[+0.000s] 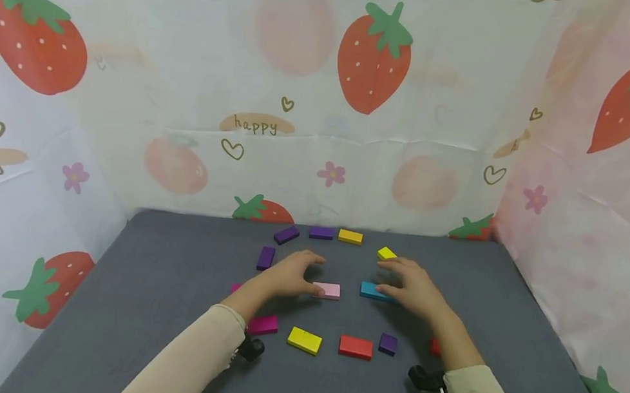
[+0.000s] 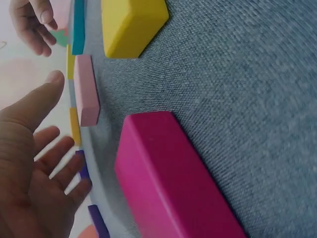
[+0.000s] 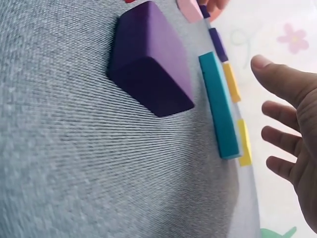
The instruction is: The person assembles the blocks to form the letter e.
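Note:
My left hand [image 1: 289,276] hovers just left of a pink block [image 1: 331,291], its thumb and fingers apart with nothing between them. In the left wrist view that block [image 2: 86,89] lies flat beyond the thumb. Over on the right, my right hand [image 1: 419,293] is held above a long blue block [image 1: 372,290], which its thumb partly covers in the head view. The right wrist view shows the blue block [image 3: 219,106] on the cloth, with a gap between it and the relaxed fingers. The pink and blue blocks lie apart from each other.
Other blocks form a loose ring: purple [image 1: 321,233], orange [image 1: 350,237] and yellow [image 1: 386,253] behind; magenta [image 1: 263,325], yellow [image 1: 304,340], red [image 1: 355,347] and a short purple one [image 1: 388,344] in front. A grey cloth [image 1: 162,309] covers the table; a printed curtain [image 1: 198,92] hangs behind.

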Tool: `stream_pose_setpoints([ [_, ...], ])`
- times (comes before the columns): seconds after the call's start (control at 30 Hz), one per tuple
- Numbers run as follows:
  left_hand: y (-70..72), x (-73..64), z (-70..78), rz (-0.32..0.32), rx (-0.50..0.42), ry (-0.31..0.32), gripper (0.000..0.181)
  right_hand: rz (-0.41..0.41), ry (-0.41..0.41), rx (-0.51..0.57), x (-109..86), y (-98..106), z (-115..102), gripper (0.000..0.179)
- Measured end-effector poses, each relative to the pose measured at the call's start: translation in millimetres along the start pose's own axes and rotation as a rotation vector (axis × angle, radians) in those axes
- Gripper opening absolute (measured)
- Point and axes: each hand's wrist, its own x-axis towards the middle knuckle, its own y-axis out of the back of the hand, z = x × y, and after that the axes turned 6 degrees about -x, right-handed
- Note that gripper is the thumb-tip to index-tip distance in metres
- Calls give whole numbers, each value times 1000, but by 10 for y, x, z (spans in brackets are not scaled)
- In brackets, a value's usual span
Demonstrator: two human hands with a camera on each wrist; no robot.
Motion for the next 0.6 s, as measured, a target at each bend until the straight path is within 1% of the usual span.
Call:
stream_pose_setpoints([
  [0.13,-29,22,-16,-24,-21,-45,71,-28,-9,8,23,-50,38,59],
  [0.27,-57,49,-23,-33,-21,-66,69,-43,-10,20,36,-82,53,59],
  [0.4,-81,80,-13,-46,-28,-62,64,-55,-10,32,52,-105,48,58],
  [0.6,-115,123,34,-73,-72,-39,55,-65,-2,32,85,-150,62,56],
])
